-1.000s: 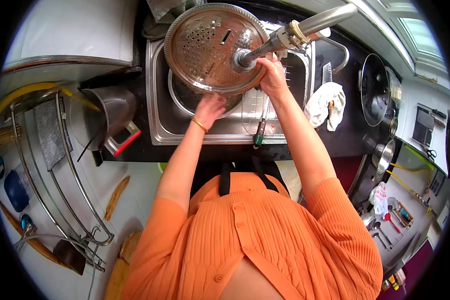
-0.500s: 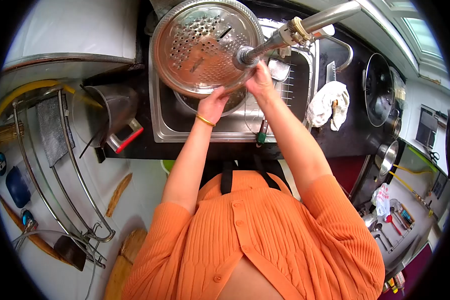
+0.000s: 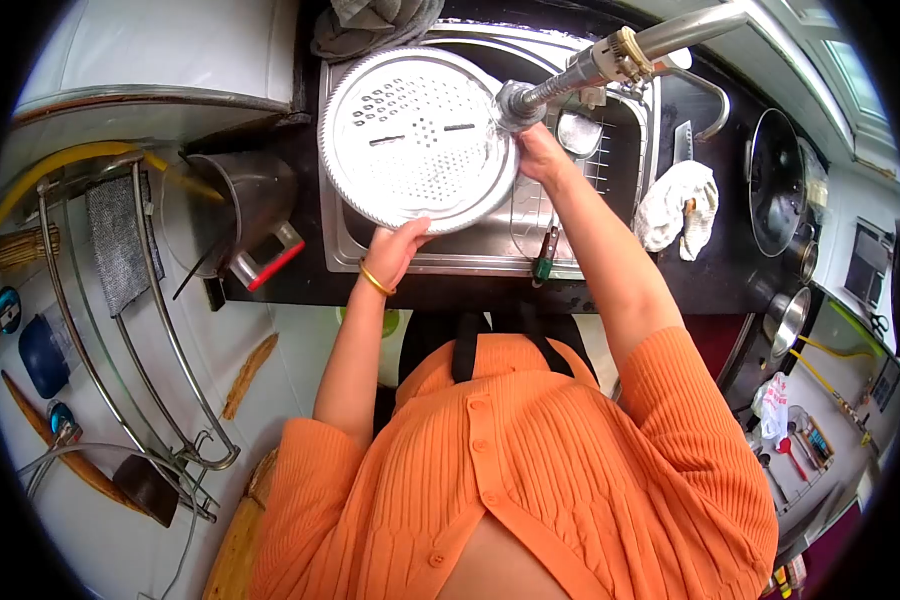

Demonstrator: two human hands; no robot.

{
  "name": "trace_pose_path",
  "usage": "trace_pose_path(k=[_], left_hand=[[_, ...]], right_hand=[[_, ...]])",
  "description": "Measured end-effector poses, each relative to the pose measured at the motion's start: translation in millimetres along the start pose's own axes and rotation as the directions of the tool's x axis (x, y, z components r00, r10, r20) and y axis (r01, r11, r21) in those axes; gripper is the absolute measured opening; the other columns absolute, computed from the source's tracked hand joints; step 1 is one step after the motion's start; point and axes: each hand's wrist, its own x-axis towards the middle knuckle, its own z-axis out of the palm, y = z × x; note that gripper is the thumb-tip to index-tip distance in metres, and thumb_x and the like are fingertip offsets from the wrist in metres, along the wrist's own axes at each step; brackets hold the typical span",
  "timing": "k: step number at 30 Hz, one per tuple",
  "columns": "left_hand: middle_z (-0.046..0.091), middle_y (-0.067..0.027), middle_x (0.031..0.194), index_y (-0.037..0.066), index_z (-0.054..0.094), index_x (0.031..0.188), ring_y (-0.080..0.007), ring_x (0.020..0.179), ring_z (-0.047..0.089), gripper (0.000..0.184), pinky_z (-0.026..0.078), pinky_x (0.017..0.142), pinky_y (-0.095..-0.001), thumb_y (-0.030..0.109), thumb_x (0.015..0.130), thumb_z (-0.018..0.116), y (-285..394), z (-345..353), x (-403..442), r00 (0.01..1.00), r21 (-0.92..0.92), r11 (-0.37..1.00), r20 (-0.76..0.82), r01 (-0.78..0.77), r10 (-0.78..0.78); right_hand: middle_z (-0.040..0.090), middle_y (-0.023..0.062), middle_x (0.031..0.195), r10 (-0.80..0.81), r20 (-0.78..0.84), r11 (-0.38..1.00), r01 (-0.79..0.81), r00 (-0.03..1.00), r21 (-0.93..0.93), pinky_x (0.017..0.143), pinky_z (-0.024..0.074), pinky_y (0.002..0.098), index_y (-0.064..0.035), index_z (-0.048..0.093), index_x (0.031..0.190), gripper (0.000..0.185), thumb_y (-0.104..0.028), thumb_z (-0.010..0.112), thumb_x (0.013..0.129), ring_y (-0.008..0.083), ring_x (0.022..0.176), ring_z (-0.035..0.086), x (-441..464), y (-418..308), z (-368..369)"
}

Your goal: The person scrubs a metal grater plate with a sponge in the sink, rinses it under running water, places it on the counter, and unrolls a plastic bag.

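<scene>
A round metal grater [image 3: 425, 180], with a ridged rim and rows of holes and slots, is held over the sink [image 3: 345, 262]. It shines bright white from reflected light. My left hand [image 3: 398, 252] grips its lower rim, thumb on top and fingers mostly beneath. My right hand [image 3: 544, 157] holds the right edge, its fingertips partly hidden behind the faucet's flexible spout [image 3: 570, 88]. The spout's end reaches over the grater's right edge. A green-handled kitchen tool [image 3: 545, 258] rests at the sink's front edge, below my right hand.
A white cloth [image 3: 676, 205] lies right of the sink, near a flat blade [image 3: 683, 142] and a dark wok [image 3: 776, 182]. On the left stand a tall metal pot [image 3: 255, 205] and a wire rack [image 3: 60, 270]. A grey cloth [image 3: 375, 25] sits behind the sink.
The grater has turned and tilted between my hands, and its surface went from coppery reflections to bright white. It now covers the bowl seen below it before. The view has shifted slightly.
</scene>
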Motion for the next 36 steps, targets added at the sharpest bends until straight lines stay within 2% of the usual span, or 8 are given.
trace_pose_path(k=[2, 5, 12, 18, 20, 23, 26, 36], left_hand=[[0.056, -0.0122, 0.119, -0.006, 0.043, 0.126, -0.0204, 0.106, 0.056, 0.042, 0.046, 0.092, -0.0329, 0.001, 0.086, 0.054, -3, -8, -10, 0.999, 0.055, 0.997, 0.009, 0.053, -0.053], [0.051, -0.0086, 0.126, -0.005, 0.042, 0.128, -0.0179, 0.114, 0.049, 0.047, 0.037, 0.100, -0.0308, 0.002, 0.084, 0.058, -7, -9, -18, 0.989, 0.110, 0.994, 0.146, 0.021, -0.037], [0.050, -0.0071, 0.126, -0.002, 0.042, 0.129, -0.0171, 0.115, 0.047, 0.050, 0.035, 0.101, -0.0309, 0.001, 0.083, 0.061, -5, -10, -16, 0.973, 0.267, 0.959, 0.226, -0.099, 0.037], [0.050, -0.0077, 0.126, -0.001, 0.042, 0.130, -0.0189, 0.117, 0.048, 0.051, 0.035, 0.102, -0.0323, -0.003, 0.082, 0.060, -4, -7, -20, 0.981, 0.095, 0.992, 0.187, -0.079, 0.060], [0.050, -0.0077, 0.127, -0.001, 0.043, 0.129, -0.0188, 0.116, 0.048, 0.050, 0.035, 0.102, -0.0315, -0.003, 0.082, 0.060, -4, -4, -22, 0.988, 0.004, 0.997, 0.133, -0.077, 0.076], [0.050, -0.0083, 0.127, 0.001, 0.041, 0.131, -0.0201, 0.117, 0.048, 0.052, 0.035, 0.103, -0.0326, -0.006, 0.082, 0.058, -6, -3, -23, 0.988, -0.051, 0.994, 0.114, -0.095, 0.101], [0.050, -0.0090, 0.126, 0.001, 0.040, 0.132, -0.0208, 0.116, 0.049, 0.052, 0.038, 0.101, -0.0344, -0.006, 0.083, 0.056, -14, 1, -21, 0.991, -0.120, 0.987, 0.066, -0.107, 0.115], [0.055, -0.0144, 0.119, -0.004, 0.045, 0.126, -0.0270, 0.110, 0.054, 0.042, 0.045, 0.096, -0.0403, -0.007, 0.084, 0.049, -24, 2, -9, 0.996, -0.313, 0.948, -0.086, -0.061, 0.036]], right_hand=[[0.063, 0.0082, 0.106, 0.006, 0.020, 1.000, -0.006, 1.000, -0.021, 0.085, 0.0522, 0.0345, -0.0045, 0.053, 0.118, 0.032, -0.010, 0.058, 0.087, 0.0181, 0.095, 0.062, 0, -1, -14], [0.063, 0.0061, 0.106, 0.026, -0.087, 0.962, -0.049, 0.996, -0.269, 0.078, 0.0522, 0.0302, -0.0039, 0.054, 0.116, 0.029, -0.015, 0.058, 0.089, 0.0148, 0.091, 0.062, -19, -9, 4], [0.064, 0.0075, 0.104, -0.031, -0.210, 0.990, 0.001, 0.977, -0.144, 0.076, 0.0515, 0.0291, -0.0012, 0.054, 0.115, 0.032, -0.025, 0.049, 0.094, 0.0138, 0.087, 0.062, -17, 0, -7], [0.063, 0.0090, 0.104, -0.071, -0.219, 0.997, 0.075, 0.973, 0.008, 0.078, 0.0511, 0.0307, -0.0017, 0.055, 0.114, 0.032, -0.026, 0.048, 0.095, 0.0166, 0.089, 0.062, -32, 6, 29], [0.061, 0.0111, 0.111, -0.077, -0.216, 0.997, 0.075, 0.973, -0.018, 0.083, 0.0521, 0.0364, -0.0008, 0.051, 0.121, 0.042, -0.032, 0.050, 0.093, 0.0198, 0.095, 0.062, -36, 10, 36], [0.060, 0.0094, 0.113, -0.117, -0.126, 0.980, 0.135, 0.985, 0.145, 0.089, 0.0487, 0.0388, -0.0032, 0.049, 0.123, 0.038, -0.030, 0.043, 0.097, 0.0223, 0.099, 0.061, -35, 26, 29], [0.060, 0.0111, 0.114, -0.076, -0.268, 0.978, 0.124, 0.961, 0.168, 0.091, 0.0475, 0.0400, -0.0026, 0.049, 0.122, 0.037, -0.029, 0.040, 0.097, 0.0236, 0.101, 0.060, -41, 34, 38], [0.058, 0.0139, 0.118, -0.186, -0.331, 0.970, 0.226, 0.925, 0.088, 0.094, 0.0453, 0.0387, -0.0004, 0.047, 0.123, 0.040, -0.030, 0.038, 0.098, 0.0249, 0.105, 0.058, -74, 47, 12]])
